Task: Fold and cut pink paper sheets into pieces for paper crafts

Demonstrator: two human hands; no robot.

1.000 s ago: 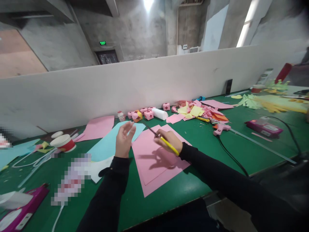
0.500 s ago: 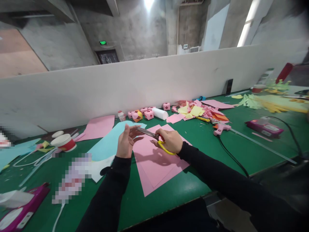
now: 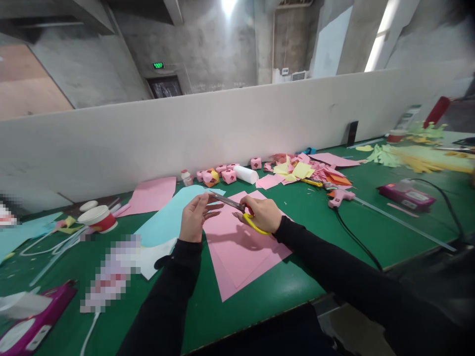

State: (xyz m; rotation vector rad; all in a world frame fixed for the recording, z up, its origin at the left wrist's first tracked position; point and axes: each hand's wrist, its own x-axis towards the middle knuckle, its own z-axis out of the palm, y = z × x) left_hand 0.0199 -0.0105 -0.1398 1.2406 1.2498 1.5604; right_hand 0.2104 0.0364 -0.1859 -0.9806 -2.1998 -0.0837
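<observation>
My right hand (image 3: 262,214) is closed round the yellow handles of a pair of scissors (image 3: 228,200), whose blades point left. At the blade tips, the thumb and forefinger of my left hand (image 3: 193,217) come together in a pinch, while its other fingers stretch toward the right. Whether a small piece or the blade tip itself lies in that pinch, I cannot make out. Both hands are raised over stacked pink paper sheets (image 3: 237,267), on which their shadow falls. A light blue sheet (image 3: 163,220) lies beside my left hand.
Folded pink paper pieces (image 3: 229,176), a white roll (image 3: 246,174) and a small bottle (image 3: 186,177) stand by the partition (image 3: 208,133). Paper scraps (image 3: 297,168) are heaped at right, near a pink glue gun (image 3: 340,197) with a cord. A paper cup (image 3: 98,218) stands left.
My left thumb has come down toward the forefinger at the blade tips, and the left fingers have shifted slightly. The scissors and my right hand have barely moved.
</observation>
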